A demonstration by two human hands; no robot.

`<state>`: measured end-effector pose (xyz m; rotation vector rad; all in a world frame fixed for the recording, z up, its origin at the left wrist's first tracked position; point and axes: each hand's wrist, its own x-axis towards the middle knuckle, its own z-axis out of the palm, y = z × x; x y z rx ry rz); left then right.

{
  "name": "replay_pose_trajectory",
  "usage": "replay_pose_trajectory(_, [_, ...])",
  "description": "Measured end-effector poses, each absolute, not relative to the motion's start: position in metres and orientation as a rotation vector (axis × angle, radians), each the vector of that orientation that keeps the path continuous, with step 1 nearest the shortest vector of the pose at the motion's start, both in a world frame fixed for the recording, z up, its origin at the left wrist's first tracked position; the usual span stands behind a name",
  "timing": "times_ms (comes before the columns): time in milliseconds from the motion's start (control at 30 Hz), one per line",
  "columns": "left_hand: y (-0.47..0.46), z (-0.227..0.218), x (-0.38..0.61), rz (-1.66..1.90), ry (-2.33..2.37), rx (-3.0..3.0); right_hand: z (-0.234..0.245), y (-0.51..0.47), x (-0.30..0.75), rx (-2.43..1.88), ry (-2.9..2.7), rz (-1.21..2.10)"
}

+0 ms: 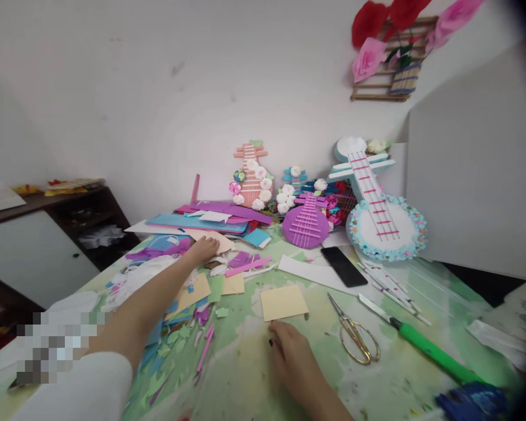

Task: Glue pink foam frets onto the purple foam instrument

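Observation:
My left hand [204, 250] stretches to the back left and rests on a peach sheet [224, 241] at the front of a stack of coloured craft sheets. Its fingers look loosely spread, their tips partly hidden. Closer to me, my right hand [291, 356] lies on the table with relaxed, slightly bent fingers and nothing visible in them. Just beyond its fingertips is a cream rectangular sheet [284, 303], flat on the tabletop. Gold-handled scissors [355, 333] lie to the right of that hand, blades partly apart.
A craft knife with a green handle [438, 351], a black phone [344, 266] and white strips [394, 291] lie at right. Lute-shaped crafts, one purple [305, 225] and one white-blue [379, 225], lean at the back. Paper scraps [175, 345] cover the left.

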<state>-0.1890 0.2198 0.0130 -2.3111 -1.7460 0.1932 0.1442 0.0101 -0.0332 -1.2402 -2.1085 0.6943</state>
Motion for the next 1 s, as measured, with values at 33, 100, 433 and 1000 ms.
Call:
replay_pose_trajectory(33, [0.222, 0.014, -0.189, 0.194, -1.748, -2.318, -0.034, 0.009, 0.144, -1.242, -2.119, 0.687])
replay_pose_trajectory(100, [0.226, 0.017, -0.191, 0.184, -1.772, -2.320, -0.035, 0.009, 0.143, -1.250, -2.129, 0.684])
replay_pose_trajectory(433, [0.249, 0.093, -0.218, -0.089, -2.040, -2.024, -0.030, 0.012, 0.145, -1.226, -2.107, 0.706])
replay_pose_trajectory(1000, [0.200, 0.326, -0.172, -0.813, -1.550, -1.824, -0.027, 0.018, 0.151, -1.174, -1.830, 0.637])
